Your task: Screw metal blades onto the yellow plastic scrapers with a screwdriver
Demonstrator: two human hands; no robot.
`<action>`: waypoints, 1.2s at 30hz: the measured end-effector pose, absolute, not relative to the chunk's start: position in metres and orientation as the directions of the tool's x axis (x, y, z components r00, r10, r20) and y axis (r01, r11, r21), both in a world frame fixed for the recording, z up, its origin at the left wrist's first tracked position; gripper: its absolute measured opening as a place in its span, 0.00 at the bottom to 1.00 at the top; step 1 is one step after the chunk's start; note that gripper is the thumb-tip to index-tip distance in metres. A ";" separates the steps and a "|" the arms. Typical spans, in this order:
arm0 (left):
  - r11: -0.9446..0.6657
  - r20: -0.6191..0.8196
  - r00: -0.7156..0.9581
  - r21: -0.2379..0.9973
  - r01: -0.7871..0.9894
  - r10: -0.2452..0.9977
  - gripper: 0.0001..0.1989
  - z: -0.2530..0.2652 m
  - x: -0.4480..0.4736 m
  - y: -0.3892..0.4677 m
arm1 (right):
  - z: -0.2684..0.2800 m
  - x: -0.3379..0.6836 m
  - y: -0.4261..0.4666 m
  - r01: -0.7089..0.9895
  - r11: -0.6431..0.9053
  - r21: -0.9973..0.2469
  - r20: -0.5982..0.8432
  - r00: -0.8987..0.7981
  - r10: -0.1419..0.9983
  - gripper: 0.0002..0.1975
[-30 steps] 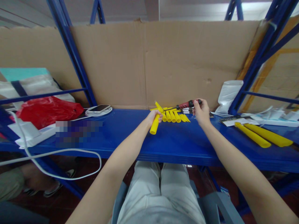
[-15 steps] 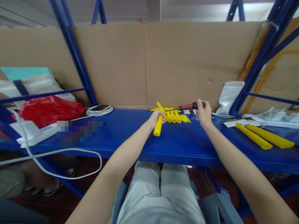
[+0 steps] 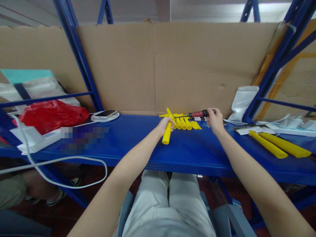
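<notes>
My left hand [image 3: 166, 125] is closed around a yellow tapered plastic tube [image 3: 166, 136], whose wide end points toward me. Yellow prongs show beyond the fingers at its far end. My right hand [image 3: 215, 119] grips the rear of a screwdriver [image 3: 198, 114] with a red and black handle. The screwdriver lies nearly level, its shaft pointing left to the yellow piece just past my left hand; whether the tip touches is too small to tell. Several yellow cones [image 3: 184, 124] sit in a row beside my left hand, with small yellow pointed pieces [image 3: 196, 125] at their right.
Two long yellow tubes [image 3: 271, 144] lie on the blue table [image 3: 197, 154] at right. A white pouch [image 3: 244, 102] leans near the rack post. At left are a phone [image 3: 106, 113] on a coiled white cable, a red plastic bag [image 3: 54, 115] and a power strip [image 3: 46, 141]. Cardboard [image 3: 182, 65] stands behind.
The screwdriver's handle has turned slightly in my right hand, and its rear end sits a little lower. My left hand and the yellow tube stay almost still.
</notes>
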State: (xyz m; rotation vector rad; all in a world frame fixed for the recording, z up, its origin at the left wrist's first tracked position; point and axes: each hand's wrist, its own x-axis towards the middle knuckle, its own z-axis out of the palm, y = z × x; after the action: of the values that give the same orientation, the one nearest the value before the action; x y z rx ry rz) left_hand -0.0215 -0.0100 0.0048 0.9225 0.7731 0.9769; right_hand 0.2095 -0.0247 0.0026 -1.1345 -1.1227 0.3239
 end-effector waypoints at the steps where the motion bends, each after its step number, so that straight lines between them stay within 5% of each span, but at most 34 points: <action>1: 0.261 -0.127 0.367 0.902 -0.343 0.921 0.10 0.005 -0.022 -0.010 | 0.004 0.208 -0.026 0.279 0.428 -0.860 0.511 0.451 0.732 0.18; 36: 0.217 -0.103 0.321 0.913 -0.344 0.941 0.09 0.002 -0.025 -0.005 | 0.013 0.196 -0.045 0.155 0.239 -0.959 0.280 0.369 0.886 0.14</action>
State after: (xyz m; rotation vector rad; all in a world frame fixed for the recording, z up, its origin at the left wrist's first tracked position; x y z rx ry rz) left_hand -0.0249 -0.0045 0.0021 0.9400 0.7908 1.0321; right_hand 0.1961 -0.0453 0.0133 -1.2464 -1.1000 0.6726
